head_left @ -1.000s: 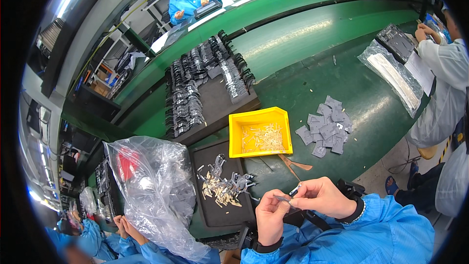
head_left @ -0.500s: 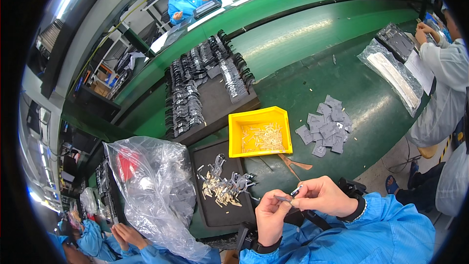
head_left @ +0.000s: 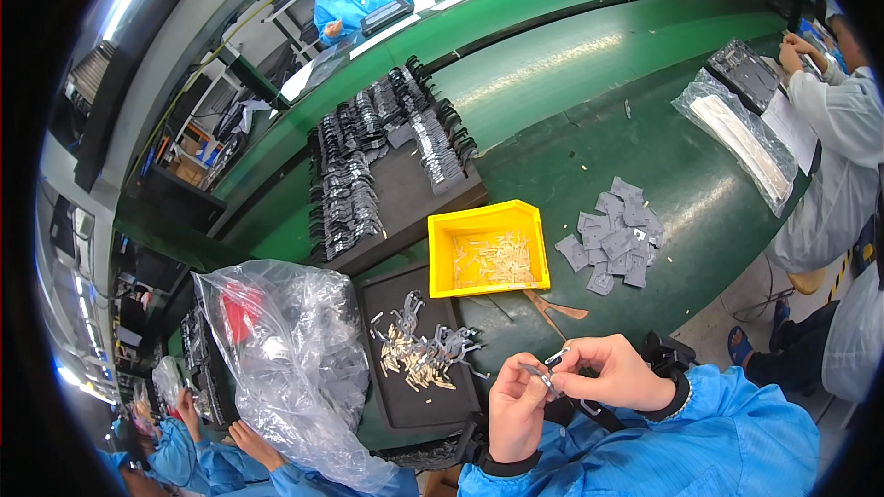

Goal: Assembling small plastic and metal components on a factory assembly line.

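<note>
My left hand (head_left: 516, 410) is closed in a pinch on a small grey plastic piece (head_left: 536, 372). My right hand (head_left: 615, 373) meets it fingertip to fingertip, pinching a small black part with a light end (head_left: 557, 358). Fingers hide much of both parts, so I cannot tell whether they are joined. Just beyond my hands, a black tray (head_left: 376, 379) bears a heap of small brass-coloured pins (head_left: 416, 364) and grey metal brackets (head_left: 451, 346). Behind it stands a yellow bin (head_left: 442, 253) with many small beige pieces (head_left: 497, 260) inside.
Tweezers (head_left: 552, 310) lie before the bin; flat grey plates (head_left: 619, 237) are piled to its right. Rows of black parts (head_left: 350, 189) fill a dark foam block (head_left: 410, 189). A clear plastic bag (head_left: 295, 350) bulges at left. Co-workers sit left, right and across the green bench (head_left: 681, 152).
My hands stay together, with the small parts tilted slightly differently between my fingertips. At lower left, a co-worker's hands have moved apart. The view has shifted slightly.
</note>
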Demonstrator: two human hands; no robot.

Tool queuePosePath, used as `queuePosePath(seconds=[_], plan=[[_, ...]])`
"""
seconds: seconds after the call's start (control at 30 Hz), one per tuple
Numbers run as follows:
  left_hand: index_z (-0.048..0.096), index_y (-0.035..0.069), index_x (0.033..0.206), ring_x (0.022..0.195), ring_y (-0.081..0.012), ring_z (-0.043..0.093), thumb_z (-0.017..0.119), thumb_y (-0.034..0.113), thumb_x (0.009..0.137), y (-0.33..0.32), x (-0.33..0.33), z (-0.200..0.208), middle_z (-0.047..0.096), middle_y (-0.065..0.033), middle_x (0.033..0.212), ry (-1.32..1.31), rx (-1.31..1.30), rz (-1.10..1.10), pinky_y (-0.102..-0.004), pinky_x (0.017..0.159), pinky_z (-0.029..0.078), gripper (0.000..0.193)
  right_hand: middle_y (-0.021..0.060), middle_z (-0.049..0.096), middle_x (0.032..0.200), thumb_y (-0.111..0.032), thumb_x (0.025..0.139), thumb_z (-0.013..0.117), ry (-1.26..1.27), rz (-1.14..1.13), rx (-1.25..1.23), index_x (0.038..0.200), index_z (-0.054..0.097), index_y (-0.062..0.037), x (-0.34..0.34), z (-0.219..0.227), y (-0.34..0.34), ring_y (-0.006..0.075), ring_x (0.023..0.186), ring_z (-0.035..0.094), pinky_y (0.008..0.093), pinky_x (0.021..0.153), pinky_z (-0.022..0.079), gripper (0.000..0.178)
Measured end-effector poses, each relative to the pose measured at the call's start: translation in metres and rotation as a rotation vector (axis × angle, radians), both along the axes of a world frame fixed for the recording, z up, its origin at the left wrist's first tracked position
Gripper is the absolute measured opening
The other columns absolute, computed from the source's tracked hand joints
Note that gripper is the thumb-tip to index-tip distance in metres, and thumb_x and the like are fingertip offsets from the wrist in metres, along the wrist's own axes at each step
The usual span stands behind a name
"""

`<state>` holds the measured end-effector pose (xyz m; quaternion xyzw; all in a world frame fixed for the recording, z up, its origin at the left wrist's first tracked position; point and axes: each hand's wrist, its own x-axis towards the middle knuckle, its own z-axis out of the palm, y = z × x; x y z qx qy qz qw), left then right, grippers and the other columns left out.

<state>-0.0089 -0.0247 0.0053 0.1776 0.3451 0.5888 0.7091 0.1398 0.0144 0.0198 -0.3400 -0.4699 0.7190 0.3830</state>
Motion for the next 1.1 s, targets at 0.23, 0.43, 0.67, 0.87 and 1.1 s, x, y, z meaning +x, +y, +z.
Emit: queuePosePath(seconds=[0.23, 0.43, 0.67, 0.87, 1.1], plan=[[0.051, 0.005, 0.102, 0.074, -0.0103, 0.05, 0.06, 0.007, 0.087, -0.003, 0.001, 0.001, 0.056, -0.0032, 0.085, 0.039, 0.029, 0.009, -0.0236, 0.067, 0.04, 0.018, 0.0006, 0.058, 0.072, -0.008, 0.078, 0.067, -0.125, -0.064, 0.187, 0.081, 0.063, 0.0008, -0.002, 0.004, -0.004, 0.0047, 0.064, 0.051, 0.0197, 0.058, 0.043, 0.01], [0.051, 0.004, 0.102, 0.074, -0.0101, 0.051, 0.061, 0.007, 0.086, -0.003, -0.001, 0.001, 0.057, -0.0036, 0.084, 0.122, 0.057, -0.01, -0.0229, 0.067, 0.04, 0.019, 0.0034, 0.06, 0.074, -0.003, 0.076, 0.066, -0.157, -0.039, 0.18, 0.078, 0.063, 0.0012, 0.003, 0.009, -0.003, 0.0072, 0.069, 0.055, 0.022, 0.063, 0.044, 0.006], [0.05, 0.004, 0.105, 0.075, -0.0099, 0.053, 0.061, 0.006, 0.086, -0.001, -0.002, 0.003, 0.058, -0.0037, 0.086, 0.068, 0.071, -0.002, -0.0228, 0.067, 0.041, 0.022, 0.0037, 0.061, 0.078, -0.004, 0.08, 0.064, -0.102, -0.015, 0.228, 0.087, 0.065, 0.001, 0.003, 0.004, 0.0, 0.0081, 0.069, 0.056, 0.0218, 0.061, 0.044, 0.008], [0.049, 0.004, 0.11, 0.076, -0.0094, 0.053, 0.059, 0.009, 0.088, 0.002, -0.004, 0.005, 0.058, -0.0051, 0.09, 0.176, 0.099, 0.076, -0.0225, 0.068, 0.041, 0.024, 0.0058, 0.061, 0.077, -0.005, 0.079, 0.065, -0.281, -0.118, 0.536, 0.091, 0.066, -0.0006, 0.003, 0.006, -0.004, 0.0146, 0.064, 0.058, 0.0247, 0.058, 0.045, 0.013], [0.041, 0.004, 0.122, 0.073, -0.0078, 0.047, 0.051, 0.009, 0.092, 0.003, -0.003, 0.014, 0.054, -0.0034, 0.091, 0.08, 0.067, -0.037, -0.0203, 0.065, 0.038, 0.032, 0.0, 0.062, 0.074, -0.009, 0.066, 0.073, -0.721, -0.31, 1.083, 0.085, 0.068, -0.0112, 0.004, 0.013, -0.004, 0.016, 0.06, 0.058, 0.0276, 0.05, 0.041, 0.02]])
